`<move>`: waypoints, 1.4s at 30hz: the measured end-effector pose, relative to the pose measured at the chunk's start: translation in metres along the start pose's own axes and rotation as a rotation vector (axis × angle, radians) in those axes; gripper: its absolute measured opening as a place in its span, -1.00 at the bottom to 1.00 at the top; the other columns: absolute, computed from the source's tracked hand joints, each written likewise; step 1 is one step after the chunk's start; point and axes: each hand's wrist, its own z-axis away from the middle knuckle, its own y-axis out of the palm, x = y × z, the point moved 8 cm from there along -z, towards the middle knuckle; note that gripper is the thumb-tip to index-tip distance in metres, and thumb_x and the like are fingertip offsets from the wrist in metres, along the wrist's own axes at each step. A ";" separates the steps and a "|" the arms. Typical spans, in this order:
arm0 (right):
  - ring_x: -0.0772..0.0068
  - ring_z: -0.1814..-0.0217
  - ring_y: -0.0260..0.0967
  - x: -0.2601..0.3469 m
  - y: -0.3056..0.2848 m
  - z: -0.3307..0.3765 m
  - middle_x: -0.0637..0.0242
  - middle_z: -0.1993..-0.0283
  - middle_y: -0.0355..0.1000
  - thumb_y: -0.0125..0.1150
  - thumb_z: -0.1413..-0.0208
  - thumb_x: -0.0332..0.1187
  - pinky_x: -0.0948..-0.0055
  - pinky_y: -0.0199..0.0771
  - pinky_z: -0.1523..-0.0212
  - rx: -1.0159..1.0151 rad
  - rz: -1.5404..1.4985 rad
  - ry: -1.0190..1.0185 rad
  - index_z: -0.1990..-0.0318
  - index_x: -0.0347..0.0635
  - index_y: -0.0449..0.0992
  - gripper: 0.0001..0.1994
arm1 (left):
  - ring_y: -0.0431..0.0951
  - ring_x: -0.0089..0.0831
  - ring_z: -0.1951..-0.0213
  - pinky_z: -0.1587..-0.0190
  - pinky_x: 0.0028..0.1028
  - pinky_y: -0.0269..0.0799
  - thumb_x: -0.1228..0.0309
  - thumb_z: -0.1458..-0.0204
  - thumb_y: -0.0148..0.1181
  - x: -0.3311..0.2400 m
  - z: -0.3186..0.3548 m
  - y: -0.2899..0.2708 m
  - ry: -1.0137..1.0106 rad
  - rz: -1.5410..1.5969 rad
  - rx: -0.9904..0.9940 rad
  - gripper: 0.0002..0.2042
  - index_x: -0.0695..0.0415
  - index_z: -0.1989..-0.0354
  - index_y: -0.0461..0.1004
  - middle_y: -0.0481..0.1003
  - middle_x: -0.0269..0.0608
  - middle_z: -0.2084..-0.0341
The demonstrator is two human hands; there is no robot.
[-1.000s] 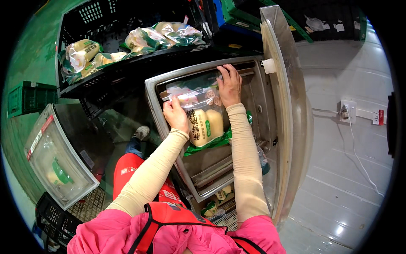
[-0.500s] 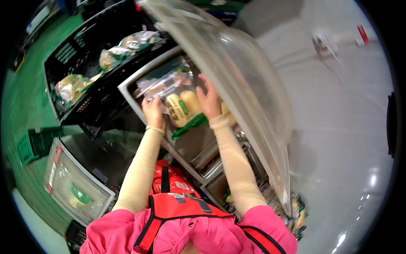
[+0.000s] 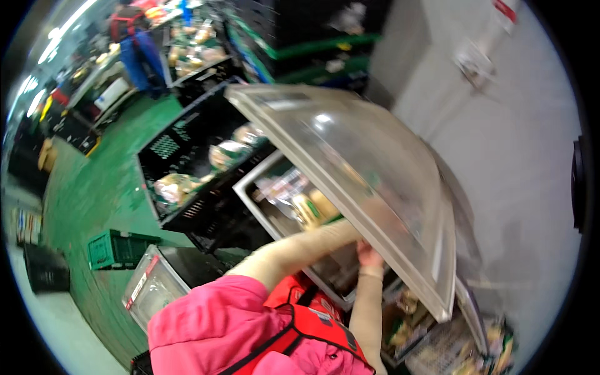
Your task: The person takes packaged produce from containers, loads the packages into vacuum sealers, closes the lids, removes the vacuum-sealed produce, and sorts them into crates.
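Note:
A vacuum packer's metal chamber point(image 3: 245, 186) lies in front of me under its raised cloudy lid point(image 3: 375, 150). Inside rests a clear plastic bag point(image 3: 312, 207) of pale yellow food pieces, apart from both hands. My left forearm reaches across the chamber and passes beneath the lid. Only a pinkish blur of my left hand point(image 3: 382, 215) shows through the cover, so its fingers are unreadable. Close to the lid's lower rim is my right hand point(image 3: 369, 255), its fingers partly hidden by that rim. What either hand touches is not visible.
A black crate point(image 3: 187, 215) holding several bagged items stands left of the chamber. Behind it is a green crate point(image 3: 119, 249). A wire basket point(image 3: 437, 353) with packed food sits at lower right. Another person point(image 3: 134, 47) stands far off at upper left. A grey wall rises on the right.
My hands have left the bag, which stays in the chamber. The left has crossed to the right beneath the lid; the right has drawn back toward me. The view has tilted up and turned left.

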 end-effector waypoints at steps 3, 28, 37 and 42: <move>0.34 -0.08 0.26 -0.002 -0.005 -0.016 0.35 -0.05 0.36 0.03 -0.09 -0.19 0.28 0.11 -0.18 -0.078 -0.003 -0.057 -0.04 -0.12 0.34 -0.62 | 0.47 -0.36 0.34 0.26 -0.38 0.38 0.47 0.01 0.07 0.028 -0.004 0.000 0.012 0.004 0.067 -0.77 0.21 0.16 0.41 0.48 -0.17 0.36; 0.42 0.13 0.35 -0.065 -0.005 0.006 0.34 0.14 0.40 0.03 -0.13 -0.27 0.43 0.33 0.13 -0.305 -0.237 -0.352 0.09 -0.20 0.40 -0.74 | 0.41 -0.53 0.41 0.33 -0.54 0.33 0.40 -0.03 0.10 0.098 -0.081 0.009 0.259 0.243 0.336 -0.82 0.23 0.25 0.46 0.47 -0.31 0.43; 0.51 0.28 0.40 -0.053 0.072 0.005 0.36 0.28 0.42 0.05 -0.13 -0.30 0.53 0.39 0.32 -0.564 -0.279 -0.636 0.19 -0.22 0.44 -0.80 | 0.39 -0.60 0.44 0.35 -0.59 0.31 0.37 -0.05 0.10 0.067 -0.199 0.092 0.184 0.472 0.740 -0.82 0.23 0.28 0.48 0.47 -0.37 0.46; 0.50 0.32 0.46 -0.046 0.058 0.015 0.43 0.36 0.39 0.09 -0.11 -0.30 0.58 0.38 0.43 -0.602 -0.429 -0.589 0.26 -0.21 0.42 -0.83 | 0.38 -0.63 0.45 0.37 -0.62 0.30 0.36 -0.06 0.11 0.032 -0.203 0.130 0.119 0.585 0.845 -0.81 0.23 0.30 0.49 0.47 -0.39 0.47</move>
